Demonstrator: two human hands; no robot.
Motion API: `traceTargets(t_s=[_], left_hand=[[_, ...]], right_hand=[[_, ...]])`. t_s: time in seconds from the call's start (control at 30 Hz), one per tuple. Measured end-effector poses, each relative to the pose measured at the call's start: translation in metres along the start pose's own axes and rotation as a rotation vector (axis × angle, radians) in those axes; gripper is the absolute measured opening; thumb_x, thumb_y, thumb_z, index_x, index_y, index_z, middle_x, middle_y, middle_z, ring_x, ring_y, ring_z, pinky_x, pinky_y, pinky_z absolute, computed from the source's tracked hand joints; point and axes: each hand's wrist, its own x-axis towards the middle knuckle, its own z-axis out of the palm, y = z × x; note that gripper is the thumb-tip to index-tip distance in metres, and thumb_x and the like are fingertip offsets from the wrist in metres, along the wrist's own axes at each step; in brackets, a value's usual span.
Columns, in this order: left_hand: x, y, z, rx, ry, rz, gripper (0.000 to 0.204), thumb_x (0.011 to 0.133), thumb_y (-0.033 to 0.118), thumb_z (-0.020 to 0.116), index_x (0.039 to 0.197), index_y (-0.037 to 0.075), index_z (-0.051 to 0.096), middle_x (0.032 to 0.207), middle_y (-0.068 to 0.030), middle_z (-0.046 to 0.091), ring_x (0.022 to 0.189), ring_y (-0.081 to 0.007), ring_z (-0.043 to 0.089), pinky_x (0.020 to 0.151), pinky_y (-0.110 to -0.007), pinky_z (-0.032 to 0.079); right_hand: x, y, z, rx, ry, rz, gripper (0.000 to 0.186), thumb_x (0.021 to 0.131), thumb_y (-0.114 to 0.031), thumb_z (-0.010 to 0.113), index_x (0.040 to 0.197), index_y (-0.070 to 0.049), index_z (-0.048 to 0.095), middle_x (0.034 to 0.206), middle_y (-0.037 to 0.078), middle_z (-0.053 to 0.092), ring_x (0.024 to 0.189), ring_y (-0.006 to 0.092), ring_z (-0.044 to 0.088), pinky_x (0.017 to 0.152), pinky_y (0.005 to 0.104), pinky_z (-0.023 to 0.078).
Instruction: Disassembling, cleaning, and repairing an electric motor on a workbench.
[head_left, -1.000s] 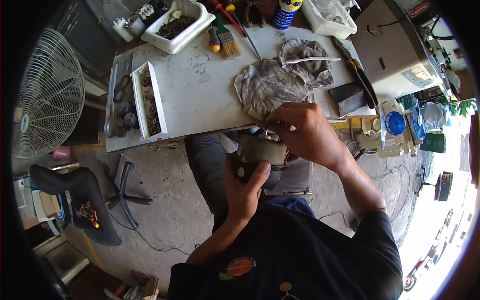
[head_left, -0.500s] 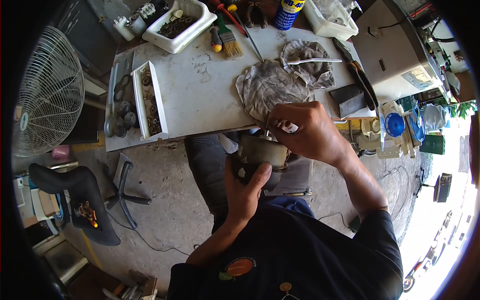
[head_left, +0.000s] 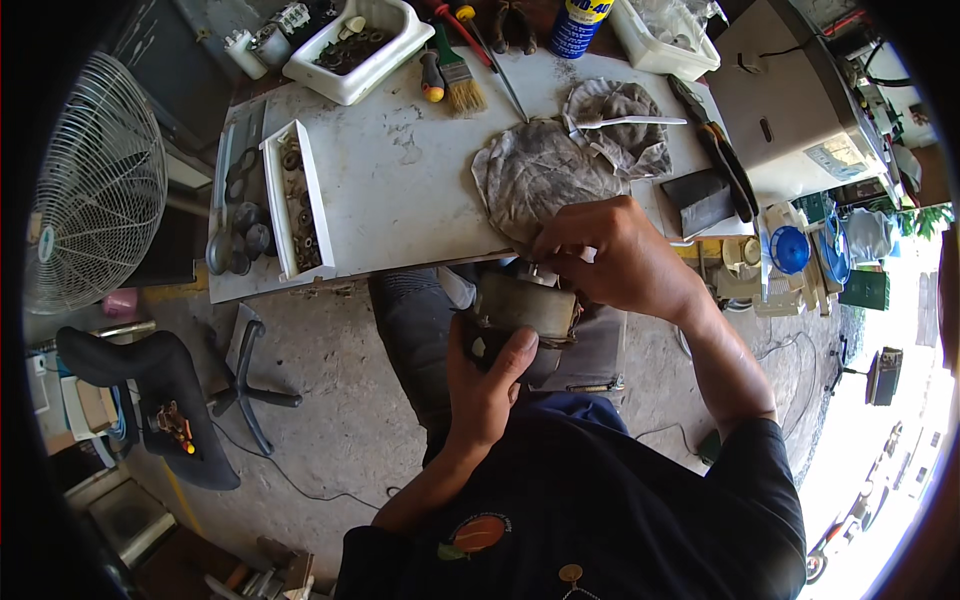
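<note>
Holding a squat, round metal motor (head_left: 530, 303) in the left hand (head_left: 488, 385), just off the near edge of the white table (head_left: 400, 215), with the thumb pressed on the near side and the other fingers mostly hidden. Meeting the short shaft (head_left: 537, 273) at the motor's far side with the bent thumb and forefinger of the right hand (head_left: 612, 255); cannot tell whether pinching the shaft itself or some small piece on it. Seems, judging by this pose, to be at fine fingertip work around the shaft. Would call next for bracing the motor firmly in the left hand while working straight along the shaft with the right fingertips. See also a stained rag (head_left: 540, 180) just beyond the right hand, and a tray of small round parts (head_left: 313, 190) on the left.
</note>
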Motion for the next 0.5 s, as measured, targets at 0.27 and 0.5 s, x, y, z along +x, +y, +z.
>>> traceTargets(t_s=[0.27, 0.5], left_hand=[[0.0012, 0.0006, -0.0010, -0.031, -0.007, -0.025, 0.043, 0.095, 0.018, 0.078, 0.129, 0.010, 0.053, 0.085, 0.0022, 0.062, 0.057, -0.0019, 0.043, 0.046, -0.018, 0.027], [0.0010, 0.0000, -0.0030, -0.045, 0.023, -0.072, 0.045, 0.095, 0.017, 0.076, 0.132, 0.011, 0.052, 0.085, 0.0023, 0.062, 0.059, -0.0014, 0.044, 0.047, -0.017, 0.028]], right_hand=[[0.0017, 0.0032, -0.0043, 0.014, -0.057, -0.048, 0.019, 0.081, 0.011, 0.074, 0.095, -0.002, 0.079, 0.089, 0.008, 0.076, 0.070, 0.0233, 0.070, 0.066, 0.0341, 0.054], [-0.0017, 0.0076, -0.0008, 0.097, -0.027, -0.006, 0.019, 0.083, 0.010, 0.075, 0.097, -0.002, 0.079, 0.089, 0.008, 0.073, 0.070, 0.0254, 0.069, 0.065, 0.0347, 0.054]])
